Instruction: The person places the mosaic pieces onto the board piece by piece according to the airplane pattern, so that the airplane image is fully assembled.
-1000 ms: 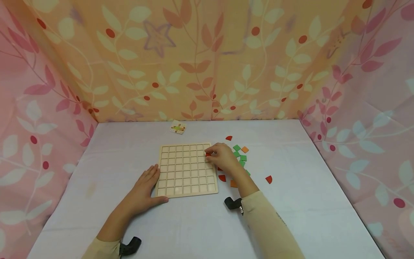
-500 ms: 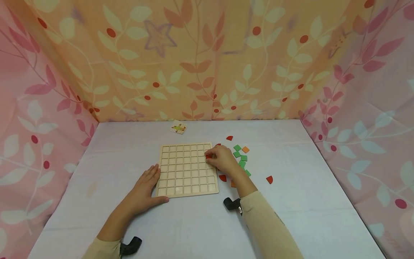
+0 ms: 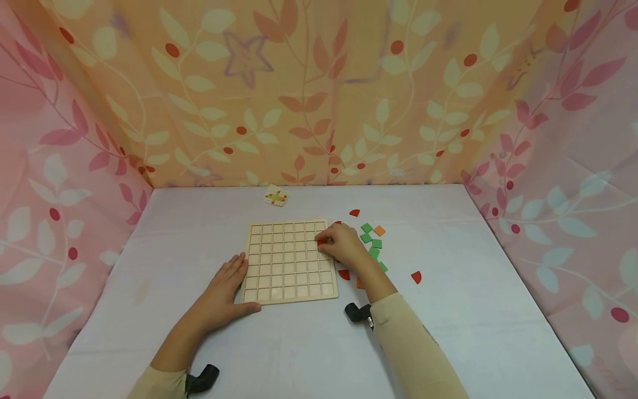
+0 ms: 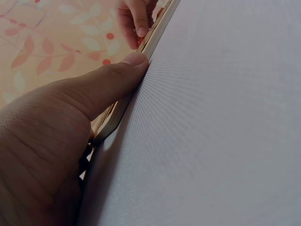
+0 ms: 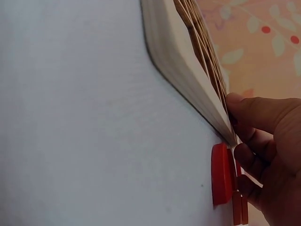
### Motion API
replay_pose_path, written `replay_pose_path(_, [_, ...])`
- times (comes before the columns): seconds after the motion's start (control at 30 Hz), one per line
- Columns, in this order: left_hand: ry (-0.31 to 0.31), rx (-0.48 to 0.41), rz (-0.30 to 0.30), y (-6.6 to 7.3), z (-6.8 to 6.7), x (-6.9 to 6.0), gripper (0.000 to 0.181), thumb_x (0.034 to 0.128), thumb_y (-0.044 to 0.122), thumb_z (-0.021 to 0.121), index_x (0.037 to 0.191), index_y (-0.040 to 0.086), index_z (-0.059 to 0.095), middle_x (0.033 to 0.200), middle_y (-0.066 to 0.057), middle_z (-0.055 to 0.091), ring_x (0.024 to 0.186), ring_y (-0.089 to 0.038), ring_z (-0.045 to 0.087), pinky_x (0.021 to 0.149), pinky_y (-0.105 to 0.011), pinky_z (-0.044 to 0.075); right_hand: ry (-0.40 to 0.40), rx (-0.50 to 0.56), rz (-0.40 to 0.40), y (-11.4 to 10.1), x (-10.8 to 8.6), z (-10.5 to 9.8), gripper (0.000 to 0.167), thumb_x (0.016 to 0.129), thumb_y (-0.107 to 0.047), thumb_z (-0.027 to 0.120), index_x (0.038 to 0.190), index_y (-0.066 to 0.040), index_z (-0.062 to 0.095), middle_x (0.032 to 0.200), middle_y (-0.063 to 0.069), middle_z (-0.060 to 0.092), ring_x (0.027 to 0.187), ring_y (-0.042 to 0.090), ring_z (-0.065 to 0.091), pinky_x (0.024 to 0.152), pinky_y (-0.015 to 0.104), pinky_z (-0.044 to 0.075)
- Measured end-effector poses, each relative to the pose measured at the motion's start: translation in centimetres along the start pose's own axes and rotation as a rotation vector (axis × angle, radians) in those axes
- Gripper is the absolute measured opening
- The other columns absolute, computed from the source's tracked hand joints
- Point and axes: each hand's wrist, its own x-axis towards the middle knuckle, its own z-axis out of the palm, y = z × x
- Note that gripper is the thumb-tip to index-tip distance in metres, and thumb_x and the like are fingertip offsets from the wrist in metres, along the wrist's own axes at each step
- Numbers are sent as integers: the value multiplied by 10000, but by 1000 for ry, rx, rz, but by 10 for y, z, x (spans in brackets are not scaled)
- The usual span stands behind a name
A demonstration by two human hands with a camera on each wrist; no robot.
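A square wooden board with a grid of shallow cells lies on the white table. My left hand rests at its left side, fingers straight along the edge and thumb across the near corner; in the left wrist view the thumb touches the board's near edge. Over the right-hand column of cells, my right hand pinches a small red piece between thumb and fingers. Those fingers hide most of its outline. In the right wrist view, the thumb is at the board's rim.
Right of the board lie several green squares, an orange square and red quarter-circle pieces, some partly behind the right hand. A small patterned card lies beyond the board. Floral cloth surrounds the table's back and sides.
The right hand has shifted very slightly down at the board's right column, still pinching the red piece. The left hand and board look unmoved.
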Motion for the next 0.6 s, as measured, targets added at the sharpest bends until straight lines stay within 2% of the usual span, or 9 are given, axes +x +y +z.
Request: replay_pose_path(0.6, [-4,5,-8,0,0,1,1232,762,729,753,1610,-4,240,1725,-111,117,1596,-319,69,1282,-490,109,18,-21,14,-5,-1,0,249,899,-272,794,1148,-251,798,1152,-28,719,1093,199,591,1054,499,386])
